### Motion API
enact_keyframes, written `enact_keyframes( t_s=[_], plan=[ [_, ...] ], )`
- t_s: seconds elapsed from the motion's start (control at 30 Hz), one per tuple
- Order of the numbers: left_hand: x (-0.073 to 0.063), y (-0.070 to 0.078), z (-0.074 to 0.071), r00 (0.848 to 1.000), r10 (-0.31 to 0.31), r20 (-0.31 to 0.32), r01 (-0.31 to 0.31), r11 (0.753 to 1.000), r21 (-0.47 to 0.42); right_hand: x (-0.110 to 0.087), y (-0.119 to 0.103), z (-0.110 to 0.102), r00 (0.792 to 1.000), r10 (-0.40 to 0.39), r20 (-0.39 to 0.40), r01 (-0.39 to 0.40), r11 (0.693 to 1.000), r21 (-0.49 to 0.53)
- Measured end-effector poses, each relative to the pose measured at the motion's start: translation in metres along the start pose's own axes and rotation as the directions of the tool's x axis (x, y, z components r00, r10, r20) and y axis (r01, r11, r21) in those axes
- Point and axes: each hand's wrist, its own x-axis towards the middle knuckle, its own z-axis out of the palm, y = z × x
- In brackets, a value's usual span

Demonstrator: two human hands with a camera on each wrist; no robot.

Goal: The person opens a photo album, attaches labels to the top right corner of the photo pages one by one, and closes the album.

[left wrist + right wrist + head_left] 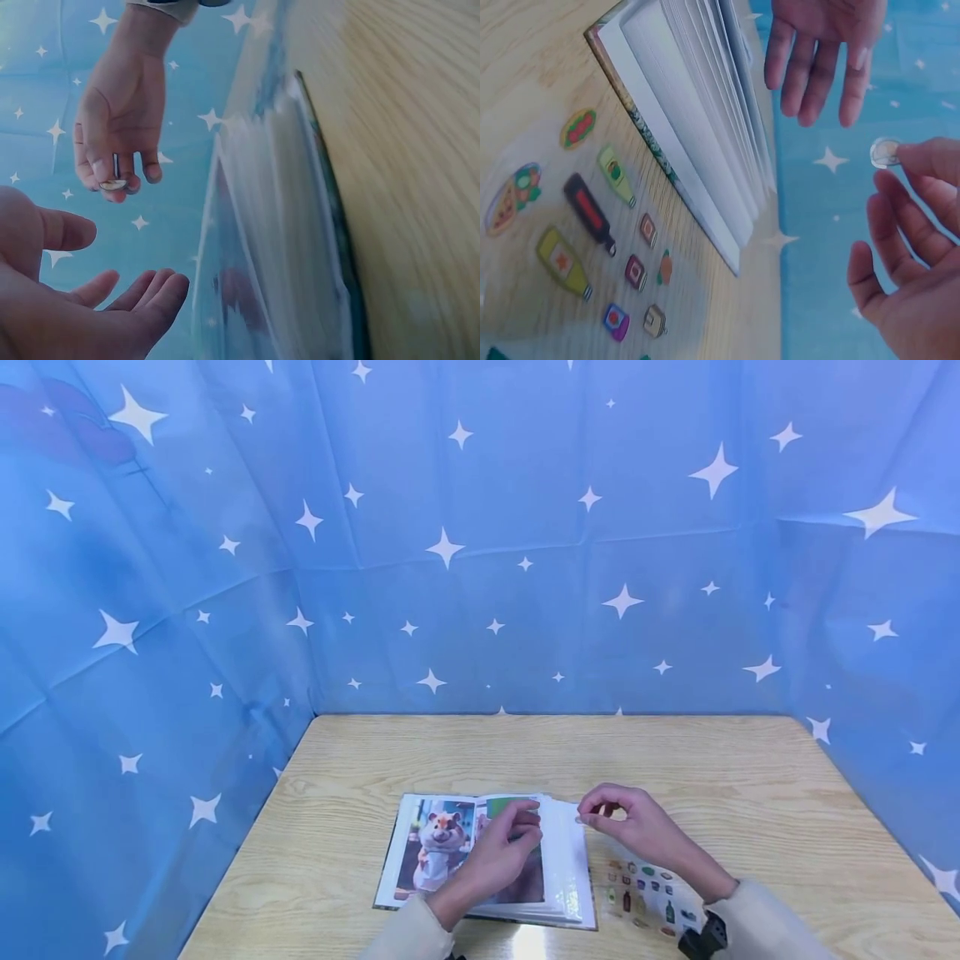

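A photo album (564, 860) lies open on the table, with a hamster picture (441, 843) on its left page. My left hand (497, 852) hovers above the right page, fingers loosely bent and holding nothing. Beyond the album's right edge, my right hand (630, 818) pinches a small, pale, round sticker (885, 153) between thumb and index finger. The other fingers of that hand are spread and loosely curved in the right wrist view. Under the right forearm lies a transparent sticker sheet (592, 214) printed with bottles, jars and food. My left forearm hides part of the album's lower edge.
The wooden table (360, 743) carries the album and sheet near its front edge. A blue curtain with white stars (525, 610) hangs behind and at both sides. A dark band (703, 937) sits on the right wrist, over a pale sleeve (757, 927).
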Motion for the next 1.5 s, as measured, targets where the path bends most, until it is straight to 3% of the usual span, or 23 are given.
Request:
enact_keyframes(
  t_s=[0.27, 0.7, 0.83, 0.97, 1.1, 1.27, 1.4, 1.5],
  plan=[
    [-0.012, -0.013, -0.018, 0.998, 0.05, -0.038, -0.046, 0.993, 0.105, 0.015, 0.001, 0.011, 0.996, -0.009, 0.084, 0.01, 1.0, -0.007],
    [-0.025, -0.031, -0.045, 0.995, 0.101, -0.02, -0.09, 0.947, 0.309, 0.045, -0.015, 0.032, 0.978, -0.08, 0.194, 0.082, 0.997, -0.004],
    [-0.031, -0.036, -0.055, 0.991, 0.133, -0.008, -0.119, 0.91, 0.398, 0.055, -0.02, 0.039, 0.971, -0.071, 0.229, 0.074, 0.997, -0.008],
    [-0.036, -0.042, -0.064, 0.981, 0.194, 0.009, -0.173, 0.851, 0.495, 0.064, -0.023, 0.045, 0.963, -0.05, 0.264, 0.061, 0.998, -0.033],
    [-0.039, -0.047, -0.072, 0.974, 0.226, 0.014, -0.198, 0.819, 0.538, 0.072, -0.024, 0.051, 0.955, -0.039, 0.294, 0.057, 0.997, -0.051],
    [-0.044, -0.051, -0.08, 0.973, 0.231, 0.0, -0.188, 0.79, 0.584, 0.084, -0.024, 0.057, 0.943, -0.04, 0.329, 0.061, 0.997, -0.056],
    [-0.049, -0.051, -0.085, 0.976, 0.219, 0.005, -0.169, 0.738, 0.653, 0.093, -0.024, 0.063, 0.936, -0.036, 0.35, 0.06, 0.996, -0.06],
    [-0.053, -0.051, -0.087, 0.987, 0.161, 0.016, -0.124, 0.692, 0.711, 0.099, -0.024, 0.067, 0.931, -0.03, 0.365, 0.056, 0.997, -0.061]
  ],
)
